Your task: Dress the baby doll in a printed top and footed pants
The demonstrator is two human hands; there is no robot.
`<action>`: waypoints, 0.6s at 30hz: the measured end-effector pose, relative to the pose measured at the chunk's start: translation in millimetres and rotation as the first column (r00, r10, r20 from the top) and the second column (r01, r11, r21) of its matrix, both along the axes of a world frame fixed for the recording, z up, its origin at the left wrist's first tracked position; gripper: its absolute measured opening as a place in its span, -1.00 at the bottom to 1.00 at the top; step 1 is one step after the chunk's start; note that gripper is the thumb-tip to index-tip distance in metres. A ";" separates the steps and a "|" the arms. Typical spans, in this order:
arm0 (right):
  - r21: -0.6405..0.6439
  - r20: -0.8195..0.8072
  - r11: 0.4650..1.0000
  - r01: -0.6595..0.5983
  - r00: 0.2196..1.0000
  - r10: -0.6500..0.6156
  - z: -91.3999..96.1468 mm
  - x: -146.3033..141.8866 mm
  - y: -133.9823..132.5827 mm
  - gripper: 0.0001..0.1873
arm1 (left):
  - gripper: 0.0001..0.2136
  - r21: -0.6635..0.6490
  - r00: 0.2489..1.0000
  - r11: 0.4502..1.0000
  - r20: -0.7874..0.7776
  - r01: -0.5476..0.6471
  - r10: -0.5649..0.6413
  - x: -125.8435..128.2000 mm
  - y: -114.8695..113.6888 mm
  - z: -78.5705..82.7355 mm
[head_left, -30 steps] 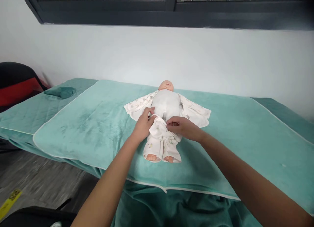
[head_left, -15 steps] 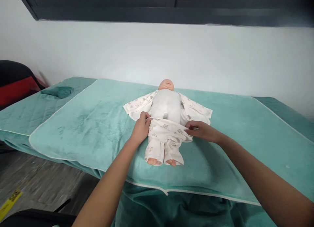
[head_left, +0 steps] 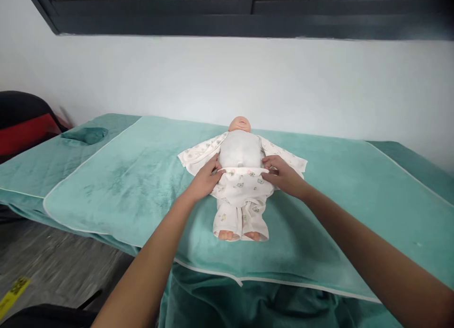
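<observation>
On the bed (head_left: 31, 164) lies a blanket (head_left: 354, 209), which is soft and loose; if the cloth is drawn up strongly, the blanket may wrinkle, or the doll (head_left: 241, 149) may slide on it. The doll lies face up on the blanket. Taking its waist as centre of the clock, its head is at 12 o'clock. The shirt (head_left: 202, 150) is open, with sleeves spread to 10 and 2 o'clock; its edges lie near the hands and could be caught under the trousers, because both are loose there. The trousers (head_left: 244, 188) are around the doll's legs, bunched toward 6 o'clock; such folds can make them twist.

The left hand (head_left: 206, 177), at 9 o'clock, and the right hand (head_left: 283, 176), at 3 o'clock, are both half closed. Each seems to pinch one end of the waistband (head_left: 244, 171) between thumb and fingers, though the inner fingertips cannot be seen well. An uneven pull may tilt this band, and a light pinch may slip. The feet (head_left: 226, 235), near 6 o'clock, might go back inside the wide trouser legs.
</observation>
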State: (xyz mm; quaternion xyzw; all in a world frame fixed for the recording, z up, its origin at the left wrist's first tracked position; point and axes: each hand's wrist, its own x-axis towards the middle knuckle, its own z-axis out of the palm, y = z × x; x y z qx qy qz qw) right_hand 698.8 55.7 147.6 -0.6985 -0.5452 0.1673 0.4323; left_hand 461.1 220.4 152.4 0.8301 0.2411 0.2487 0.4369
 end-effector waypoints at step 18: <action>0.087 -0.535 0.956 0.281 0.823 -0.194 -28.2 26.1 88.3 -0.64 | -0.78 -0.378 0.952 0.909 0.170 -0.175 0.254 70.8 65.9 -23.5</action>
